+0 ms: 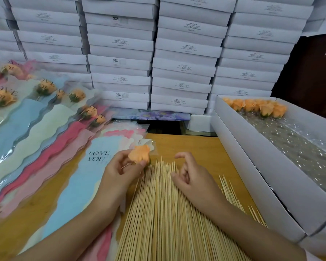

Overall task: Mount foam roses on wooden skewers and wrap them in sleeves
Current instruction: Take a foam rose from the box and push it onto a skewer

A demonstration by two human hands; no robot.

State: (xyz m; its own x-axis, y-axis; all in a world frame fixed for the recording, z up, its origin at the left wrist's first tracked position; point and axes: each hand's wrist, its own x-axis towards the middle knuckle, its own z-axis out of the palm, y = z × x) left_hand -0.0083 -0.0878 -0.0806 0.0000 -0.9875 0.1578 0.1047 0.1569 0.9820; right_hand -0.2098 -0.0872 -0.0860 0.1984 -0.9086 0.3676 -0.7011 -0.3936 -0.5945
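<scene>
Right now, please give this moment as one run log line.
left hand: holds orange foam rose | right hand: on wooden skewers, grip unclear | blue LOVE YOU sleeve: flat beside skewers

The skewers [158, 213] are pale, matt wood. The foam rose [139, 154] looks soft and matt. The sleeves [79, 178] are glossy clear plastic with matt pastel parts. The surface [186, 146] is smooth wood. The stacked boxes [183, 66] are matt white cardboard.
</scene>
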